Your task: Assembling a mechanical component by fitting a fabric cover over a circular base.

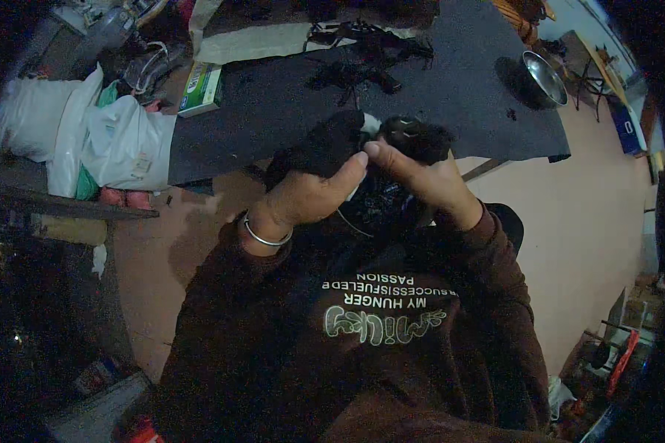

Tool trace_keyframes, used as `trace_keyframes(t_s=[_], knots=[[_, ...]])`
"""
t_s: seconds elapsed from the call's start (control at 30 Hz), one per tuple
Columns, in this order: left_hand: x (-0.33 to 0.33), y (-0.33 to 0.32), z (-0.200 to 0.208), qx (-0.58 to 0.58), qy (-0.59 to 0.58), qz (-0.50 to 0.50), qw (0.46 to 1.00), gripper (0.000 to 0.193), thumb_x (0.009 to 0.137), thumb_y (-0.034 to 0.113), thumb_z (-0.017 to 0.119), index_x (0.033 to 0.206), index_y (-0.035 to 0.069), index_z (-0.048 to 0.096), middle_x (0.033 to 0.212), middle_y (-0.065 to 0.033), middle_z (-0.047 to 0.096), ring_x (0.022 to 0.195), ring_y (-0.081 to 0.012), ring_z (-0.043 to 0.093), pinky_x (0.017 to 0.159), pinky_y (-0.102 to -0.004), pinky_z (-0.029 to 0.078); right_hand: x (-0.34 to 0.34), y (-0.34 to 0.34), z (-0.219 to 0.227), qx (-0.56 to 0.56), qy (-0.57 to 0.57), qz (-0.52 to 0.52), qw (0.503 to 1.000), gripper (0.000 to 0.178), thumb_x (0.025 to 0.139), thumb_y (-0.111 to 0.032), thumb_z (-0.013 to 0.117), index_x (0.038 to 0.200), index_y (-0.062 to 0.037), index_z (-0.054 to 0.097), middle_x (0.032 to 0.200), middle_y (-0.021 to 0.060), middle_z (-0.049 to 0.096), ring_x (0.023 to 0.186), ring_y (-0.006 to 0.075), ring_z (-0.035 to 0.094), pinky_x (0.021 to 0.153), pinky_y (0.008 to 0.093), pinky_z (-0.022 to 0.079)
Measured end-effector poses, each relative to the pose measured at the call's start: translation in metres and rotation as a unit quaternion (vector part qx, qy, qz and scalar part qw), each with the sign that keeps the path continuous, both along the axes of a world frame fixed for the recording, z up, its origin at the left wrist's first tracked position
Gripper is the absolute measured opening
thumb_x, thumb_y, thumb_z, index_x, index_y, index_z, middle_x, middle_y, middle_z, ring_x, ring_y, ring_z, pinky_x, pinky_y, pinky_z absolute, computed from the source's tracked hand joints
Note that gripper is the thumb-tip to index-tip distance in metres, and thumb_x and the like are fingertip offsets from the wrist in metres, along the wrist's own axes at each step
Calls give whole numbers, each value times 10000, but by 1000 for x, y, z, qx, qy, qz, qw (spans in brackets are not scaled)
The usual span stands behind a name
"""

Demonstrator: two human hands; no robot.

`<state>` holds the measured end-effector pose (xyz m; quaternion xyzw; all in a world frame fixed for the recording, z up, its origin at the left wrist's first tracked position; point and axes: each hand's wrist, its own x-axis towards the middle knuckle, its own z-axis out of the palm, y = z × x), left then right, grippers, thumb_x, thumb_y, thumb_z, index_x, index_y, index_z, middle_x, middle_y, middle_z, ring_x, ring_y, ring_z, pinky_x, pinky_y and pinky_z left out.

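Observation:
Close in front of my chest, my left hand [310,193] is closed around a soft black bundle [324,144], thumb on top. My right hand [430,179] grips the right part of the same dark mass, where a black piece with pale markings [405,134] shows. Both thumb tips meet near the middle, just below a small white patch [372,123]. Too dark to tell the bundle's kind, or whether it is one piece or two. Under my hands lies a dark tangled heap [377,205]. Several black tangled pieces [358,76] lie farther off on the table.
A dark grey cloth covers the table [465,111] ahead. A shiny metal bowl [545,79] sits at its right edge, and a green and white box [202,90] toward its left. White plastic bags [125,144] crowd the left side. Orange cords [521,22] lie at the far right.

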<state>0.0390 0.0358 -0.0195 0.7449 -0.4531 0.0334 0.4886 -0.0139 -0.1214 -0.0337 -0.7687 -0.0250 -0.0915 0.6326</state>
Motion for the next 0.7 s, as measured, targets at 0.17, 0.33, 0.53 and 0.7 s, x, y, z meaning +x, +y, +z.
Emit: trace_keyframes(t_s=[0.17,0.33,0.53,0.7], knots=[[13,10,-30,69,-254,8,965,220,702,56,521,906,-22,496,859,-146,527,810,-272,509,784,-389,373,-3,-2,5,-53,16,50,997,271,794,-282,501,735,-18,529,599,-23,460,575,69,405,512,222,352],[8,5,-18,52,-344,42,936,191,695,50,493,876,-10,495,837,-185,518,793,-313,506,770,-429,372,5,-6,3,-182,123,116,969,348,831,-330,414,778,-4,524,575,14,467,567,92,413,515,254,365],[3,1,-9,84,-215,76,970,157,700,60,456,836,-6,495,845,-205,514,779,-318,512,769,-425,384,13,2,-27,-96,9,129,987,335,848,-303,382,779,-1,512,593,21,480,559,92,411,510,254,368],[19,10,-29,110,-398,8,911,179,714,54,447,869,-15,501,845,-205,519,775,-324,519,775,-401,392,10,7,-20,-65,40,125,989,339,851,-309,370,784,-10,514,608,4,487,551,90,421,497,248,366]])
